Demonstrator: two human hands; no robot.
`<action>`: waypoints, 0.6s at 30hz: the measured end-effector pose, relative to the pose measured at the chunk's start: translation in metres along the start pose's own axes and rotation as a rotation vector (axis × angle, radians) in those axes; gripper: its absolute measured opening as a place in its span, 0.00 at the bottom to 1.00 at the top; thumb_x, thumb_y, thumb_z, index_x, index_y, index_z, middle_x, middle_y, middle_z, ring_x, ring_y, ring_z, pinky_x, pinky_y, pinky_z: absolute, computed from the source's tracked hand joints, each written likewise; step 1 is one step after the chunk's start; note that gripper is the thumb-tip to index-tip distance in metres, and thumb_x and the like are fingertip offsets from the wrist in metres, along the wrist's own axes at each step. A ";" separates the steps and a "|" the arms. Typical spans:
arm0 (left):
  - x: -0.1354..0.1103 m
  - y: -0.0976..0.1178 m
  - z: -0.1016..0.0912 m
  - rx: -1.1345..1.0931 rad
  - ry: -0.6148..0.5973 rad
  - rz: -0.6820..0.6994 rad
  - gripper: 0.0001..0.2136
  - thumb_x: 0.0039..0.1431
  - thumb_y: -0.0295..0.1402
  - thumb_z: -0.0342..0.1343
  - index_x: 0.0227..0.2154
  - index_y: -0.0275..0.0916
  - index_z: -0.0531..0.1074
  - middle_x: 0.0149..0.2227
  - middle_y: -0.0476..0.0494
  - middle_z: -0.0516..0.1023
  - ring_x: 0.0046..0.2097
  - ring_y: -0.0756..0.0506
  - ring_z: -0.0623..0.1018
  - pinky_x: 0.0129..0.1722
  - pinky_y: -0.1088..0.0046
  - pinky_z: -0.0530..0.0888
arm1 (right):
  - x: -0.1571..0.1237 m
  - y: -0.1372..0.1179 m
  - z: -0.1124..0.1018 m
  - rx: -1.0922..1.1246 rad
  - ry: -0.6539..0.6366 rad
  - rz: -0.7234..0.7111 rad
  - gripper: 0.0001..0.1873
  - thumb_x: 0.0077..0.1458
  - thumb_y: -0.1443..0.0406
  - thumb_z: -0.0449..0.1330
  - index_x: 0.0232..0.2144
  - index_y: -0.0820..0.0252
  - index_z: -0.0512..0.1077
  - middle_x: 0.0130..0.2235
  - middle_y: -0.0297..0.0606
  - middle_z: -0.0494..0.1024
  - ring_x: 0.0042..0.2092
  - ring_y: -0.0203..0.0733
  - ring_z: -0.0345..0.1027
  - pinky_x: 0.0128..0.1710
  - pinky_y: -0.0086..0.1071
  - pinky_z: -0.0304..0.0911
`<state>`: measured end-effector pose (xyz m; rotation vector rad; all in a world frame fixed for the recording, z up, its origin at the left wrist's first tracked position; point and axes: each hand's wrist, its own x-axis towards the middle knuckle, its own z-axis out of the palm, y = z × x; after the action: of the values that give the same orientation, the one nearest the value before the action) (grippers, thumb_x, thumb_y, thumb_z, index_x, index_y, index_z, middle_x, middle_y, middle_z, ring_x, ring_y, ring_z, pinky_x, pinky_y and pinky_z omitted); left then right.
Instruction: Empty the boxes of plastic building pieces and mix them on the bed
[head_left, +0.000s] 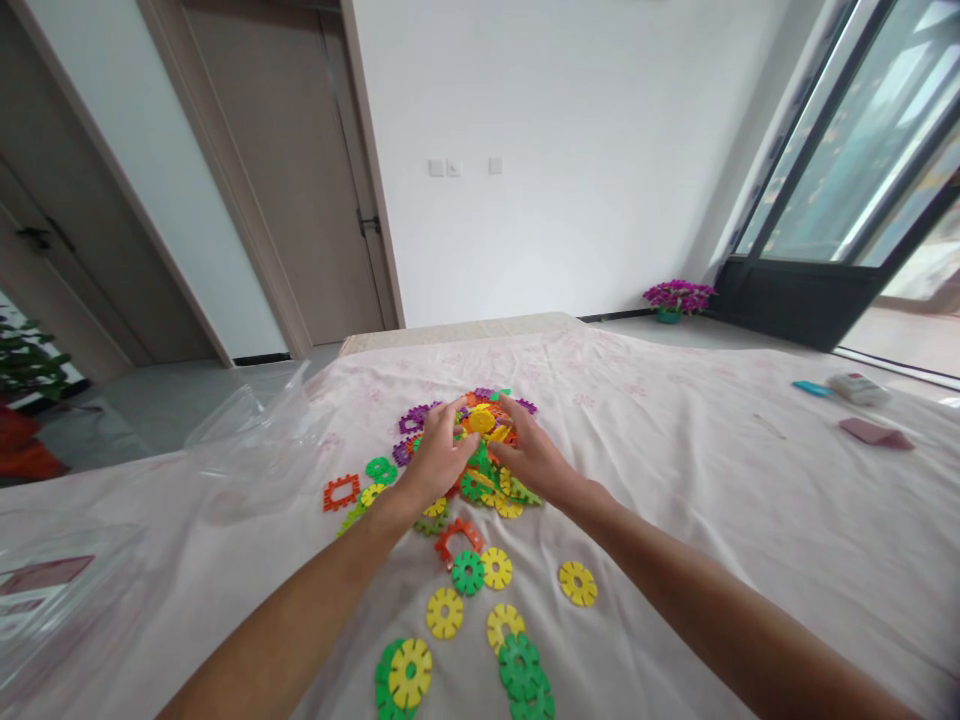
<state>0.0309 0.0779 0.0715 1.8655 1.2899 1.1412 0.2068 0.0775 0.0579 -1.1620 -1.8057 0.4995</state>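
A heap of notched plastic building pieces in yellow, green, orange and purple lies on the pale cloth. My left hand is at the left side of the heap, fingers apart and curved inward. Facing it from the right, my right hand is also open, its thumb pointing toward the left one. Between them shows a yellow notched disc, with no clear grip on it. Closer to me lie an orange notched frame, a green disc and a single yellow disc. Pieces under my fingers are partly hidden.
Clear plastic packaging and a clear lidded box sit on the left. On the right are a blue item, a whitish packet and a folded pink item. Purple flowers stand by the wall.
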 end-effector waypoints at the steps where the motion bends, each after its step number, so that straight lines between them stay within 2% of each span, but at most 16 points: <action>1: -0.002 0.000 -0.007 0.080 -0.031 0.041 0.24 0.56 0.29 0.54 0.57 0.40 0.64 0.60 0.37 0.61 0.58 0.42 0.69 0.60 0.61 0.66 | -0.001 0.002 -0.006 -0.022 -0.001 -0.020 0.37 0.48 0.71 0.57 0.62 0.56 0.57 0.61 0.48 0.63 0.63 0.52 0.56 0.58 0.50 0.59; 2: -0.009 -0.001 -0.013 0.164 -0.082 0.087 0.22 0.56 0.30 0.54 0.56 0.40 0.66 0.60 0.38 0.62 0.61 0.41 0.66 0.62 0.61 0.63 | -0.005 0.004 -0.011 -0.033 -0.016 -0.039 0.37 0.49 0.71 0.57 0.62 0.56 0.58 0.62 0.48 0.61 0.64 0.52 0.54 0.57 0.49 0.61; 4: -0.034 -0.001 -0.025 0.311 -0.258 0.141 0.19 0.58 0.32 0.53 0.53 0.41 0.69 0.57 0.40 0.67 0.61 0.42 0.66 0.63 0.62 0.61 | -0.023 0.006 -0.022 -0.032 -0.091 -0.055 0.31 0.52 0.70 0.57 0.59 0.54 0.63 0.62 0.46 0.61 0.63 0.51 0.56 0.52 0.45 0.66; 6: -0.067 -0.001 -0.033 0.414 -0.445 0.089 0.20 0.58 0.38 0.54 0.54 0.43 0.69 0.54 0.42 0.70 0.57 0.41 0.69 0.60 0.62 0.64 | -0.048 0.004 -0.030 -0.043 -0.262 -0.030 0.23 0.53 0.66 0.60 0.53 0.53 0.69 0.56 0.43 0.70 0.56 0.48 0.64 0.52 0.44 0.65; 7: -0.084 -0.001 -0.036 0.462 -0.527 0.069 0.25 0.55 0.40 0.58 0.57 0.45 0.66 0.57 0.42 0.69 0.59 0.40 0.67 0.60 0.61 0.64 | -0.061 0.002 -0.034 -0.058 -0.351 -0.006 0.25 0.52 0.64 0.63 0.53 0.53 0.70 0.53 0.43 0.72 0.53 0.48 0.67 0.53 0.44 0.65; 9: -0.112 0.000 -0.040 0.568 -0.629 0.029 0.38 0.44 0.40 0.66 0.61 0.48 0.61 0.63 0.42 0.62 0.63 0.35 0.61 0.62 0.57 0.61 | -0.085 -0.005 -0.037 -0.109 -0.555 -0.027 0.38 0.44 0.56 0.70 0.58 0.54 0.66 0.56 0.45 0.70 0.55 0.52 0.64 0.56 0.46 0.61; 11: -0.130 -0.001 -0.040 0.648 -0.677 -0.030 0.43 0.42 0.37 0.67 0.63 0.49 0.57 0.66 0.42 0.55 0.65 0.33 0.58 0.63 0.55 0.59 | -0.101 -0.014 -0.036 -0.139 -0.712 -0.090 0.49 0.38 0.53 0.72 0.62 0.54 0.62 0.57 0.46 0.69 0.56 0.55 0.62 0.57 0.45 0.60; 13: -0.137 -0.003 -0.038 0.685 -0.684 -0.066 0.41 0.45 0.34 0.64 0.64 0.48 0.56 0.67 0.41 0.53 0.65 0.34 0.57 0.64 0.56 0.59 | -0.109 -0.022 -0.032 -0.165 -0.760 -0.119 0.51 0.38 0.53 0.72 0.63 0.53 0.59 0.59 0.46 0.67 0.57 0.55 0.60 0.56 0.45 0.59; 18: -0.126 -0.009 -0.025 0.652 -0.618 0.017 0.34 0.52 0.30 0.60 0.63 0.46 0.58 0.63 0.40 0.59 0.63 0.39 0.62 0.63 0.61 0.61 | -0.102 -0.029 -0.014 -0.205 -0.670 -0.081 0.36 0.48 0.63 0.66 0.60 0.55 0.63 0.54 0.46 0.70 0.54 0.51 0.61 0.54 0.42 0.58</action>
<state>-0.0150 -0.0367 0.0360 2.4140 1.3445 0.0747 0.2193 -0.0265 0.0382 -1.1276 -2.5152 0.7273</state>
